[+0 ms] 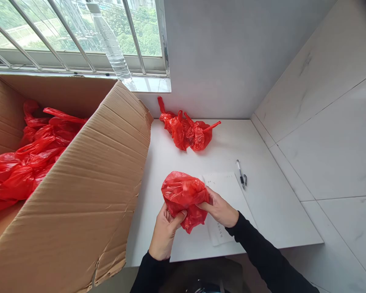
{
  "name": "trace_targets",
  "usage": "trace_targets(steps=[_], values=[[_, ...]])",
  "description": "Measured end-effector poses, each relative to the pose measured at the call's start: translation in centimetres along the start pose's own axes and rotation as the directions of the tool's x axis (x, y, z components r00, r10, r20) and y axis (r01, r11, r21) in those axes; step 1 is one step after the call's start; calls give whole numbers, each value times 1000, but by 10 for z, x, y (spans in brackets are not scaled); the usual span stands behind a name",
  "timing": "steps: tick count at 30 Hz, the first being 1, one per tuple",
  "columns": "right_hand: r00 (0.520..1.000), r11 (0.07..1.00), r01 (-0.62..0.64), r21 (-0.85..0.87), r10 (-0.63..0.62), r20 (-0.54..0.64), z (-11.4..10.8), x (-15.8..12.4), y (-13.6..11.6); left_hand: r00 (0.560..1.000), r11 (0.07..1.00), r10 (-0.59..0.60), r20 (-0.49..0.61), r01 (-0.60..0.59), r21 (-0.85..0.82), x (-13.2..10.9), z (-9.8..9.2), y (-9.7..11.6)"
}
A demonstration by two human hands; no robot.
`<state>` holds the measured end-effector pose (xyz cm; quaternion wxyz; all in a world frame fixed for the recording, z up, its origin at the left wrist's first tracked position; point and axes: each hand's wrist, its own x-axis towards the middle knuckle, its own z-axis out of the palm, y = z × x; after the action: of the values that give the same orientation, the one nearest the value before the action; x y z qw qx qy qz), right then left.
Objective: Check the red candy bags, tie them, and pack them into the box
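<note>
A crinkled red plastic bag (183, 189) is held up between both hands over the front of the white table. My left hand (165, 232) grips its lower left side, thumb across the front. At the right side, my right hand (221, 207) pinches the plastic between thumb and fingers. Something pale shows faintly through the bag, but I cannot make out what it is. Partly beneath the hands and bag lies a sheet of paper (232, 191) with small handwritten marks.
A large open cardboard box (110, 162) with several red bags (33, 158) stands at the left. More tied red bags (192, 132) sit by the back wall. A black pen (240, 173) lies beside the paper. A water bottle (112, 47) stands on the windowsill.
</note>
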<state>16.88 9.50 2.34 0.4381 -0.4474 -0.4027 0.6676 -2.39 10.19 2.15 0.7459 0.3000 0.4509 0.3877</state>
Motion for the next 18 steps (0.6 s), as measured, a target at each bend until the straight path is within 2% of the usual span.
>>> trace_targets(steps=[5,12,18], values=[[1000,1000,-10,11,11,-22,0,1,3,999,999,-44,25,43,21,-2,-2,0],[999,999,17,44,-15,-50,-4,2,6,986,998,-34,165,25,52,-4,-5,1],[998,999,15,40,-12,-66,0,-3,1,988,999,-1,152,-4,32,-3,0,0]])
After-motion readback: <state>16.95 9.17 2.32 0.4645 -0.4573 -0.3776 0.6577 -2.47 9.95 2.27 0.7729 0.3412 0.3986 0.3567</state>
